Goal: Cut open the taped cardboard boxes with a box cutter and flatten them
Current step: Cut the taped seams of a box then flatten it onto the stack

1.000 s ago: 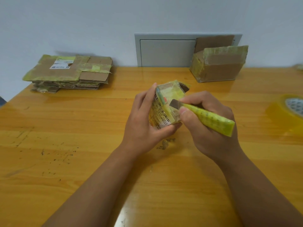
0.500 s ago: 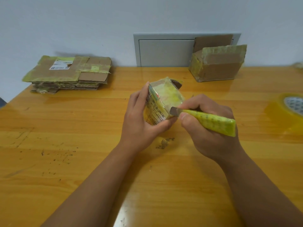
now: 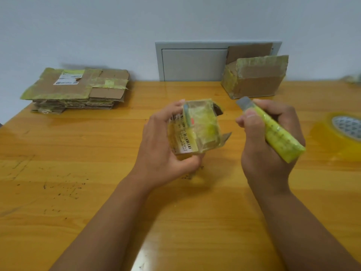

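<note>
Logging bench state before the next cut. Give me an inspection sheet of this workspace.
Surface: wooden table, glossy, dark specks and scratch marks at the left.
Job's things: small taped box off the table, a flap loose at its right; box cutter, blade out, apart from the box; open taped box at the wall; stack of flattened cardboard far left.
Clutter: roll of clear tape at right edge; scraps under the small box.
Hands: left hand grips the small box; right hand grips the cutter.
Cables: nothing seen.
Surroundings: white wall, grey wall panel.
</note>
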A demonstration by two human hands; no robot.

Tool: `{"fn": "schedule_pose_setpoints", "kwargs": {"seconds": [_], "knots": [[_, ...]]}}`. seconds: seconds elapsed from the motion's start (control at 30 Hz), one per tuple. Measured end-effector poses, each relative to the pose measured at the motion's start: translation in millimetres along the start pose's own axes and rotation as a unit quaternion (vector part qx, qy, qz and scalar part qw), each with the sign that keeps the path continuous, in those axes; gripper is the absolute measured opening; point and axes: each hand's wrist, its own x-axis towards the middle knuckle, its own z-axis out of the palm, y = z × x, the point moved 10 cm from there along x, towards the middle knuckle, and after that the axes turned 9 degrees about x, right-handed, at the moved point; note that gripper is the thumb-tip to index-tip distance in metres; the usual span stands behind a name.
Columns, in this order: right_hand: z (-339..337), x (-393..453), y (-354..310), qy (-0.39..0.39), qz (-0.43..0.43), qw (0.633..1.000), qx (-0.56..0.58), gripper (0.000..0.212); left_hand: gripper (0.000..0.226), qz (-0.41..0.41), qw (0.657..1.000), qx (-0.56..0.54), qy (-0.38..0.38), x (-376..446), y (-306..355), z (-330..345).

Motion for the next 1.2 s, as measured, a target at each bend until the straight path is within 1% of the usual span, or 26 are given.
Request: {"fn": "schedule_pose_setpoints", "kwargs": {"seconds": [0.1,0.2,0.23,0.27,0.33,0.43,0.5,0.57,0.67,0.73,0.77,0.8,0.87,0.93,1.0,1.07,1.13,1.2], "knots": [[3,0,8,-0.003,0.025,1.0,0.007,0.013,0.074,0.055,0.995,0.07,-0.044,0,11,-1],[6,-5,26,0.001,0.088,0.996,-0.014,0.009,0.061,0.067,0.974,0.133,-0.168,-8,11,26],[6,-7,34,-0.001,0.113,0.993,-0.024,0.008,0.057,0.065,0.966,0.154,-0.199,-12,9,35],[7,-10,41,-0.007,0.136,0.99,-0.032,0.008,0.053,0.06,0.961,0.164,-0.214,-15,8,40],[8,-13,54,-0.02,0.174,0.984,-0.043,0.009,0.043,0.044,0.966,0.15,-0.205,-14,6,41],[9,-17,68,-0.031,0.211,0.976,-0.051,0.01,0.031,0.02,0.985,0.112,-0.13,-8,2,34],[11,-20,76,-0.038,0.229,0.971,-0.053,0.006,0.024,0.0,0.986,0.138,-0.094,-4,-5,32],[14,-25,82,-0.053,0.242,0.966,-0.068,0.005,0.021,-0.029,0.978,0.187,-0.087,-1,-14,35],[16,-29,91,-0.066,0.257,0.96,-0.09,0.008,0.024,-0.078,0.969,0.199,-0.125,3,-27,39],[15,-29,96,-0.062,0.268,0.957,-0.092,0.009,0.029,-0.086,0.956,0.209,-0.185,7,-33,45],[15,-29,98,-0.061,0.271,0.956,-0.093,0.009,0.032,-0.086,0.943,0.226,-0.228,10,-37,48],[14,-29,99,-0.06,0.272,0.956,-0.094,0.009,0.034,-0.079,0.925,0.251,-0.273,16,-39,51],[14,-29,100,-0.06,0.271,0.956,-0.096,0.009,0.037,-0.038,0.885,0.31,-0.345,27,-38,59],[13,-29,100,-0.055,0.269,0.957,-0.096,0.009,0.039,0.021,0.853,0.36,-0.377,36,-32,67],[10,-29,99,-0.044,0.262,0.959,-0.096,0.008,0.039,0.085,0.834,0.397,-0.374,37,-22,72],[7,-28,100,-0.032,0.262,0.96,-0.089,0.007,0.037,0.134,0.825,0.423,-0.349,31,-14,74],[6,-28,100,-0.026,0.264,0.961,-0.076,0.007,0.035,0.153,0.828,0.434,-0.322,23,-11,74],[7,-29,98,-0.027,0.262,0.963,-0.066,0.006,0.036,0.152,0.826,0.444,-0.314,18,-13,74]]}}
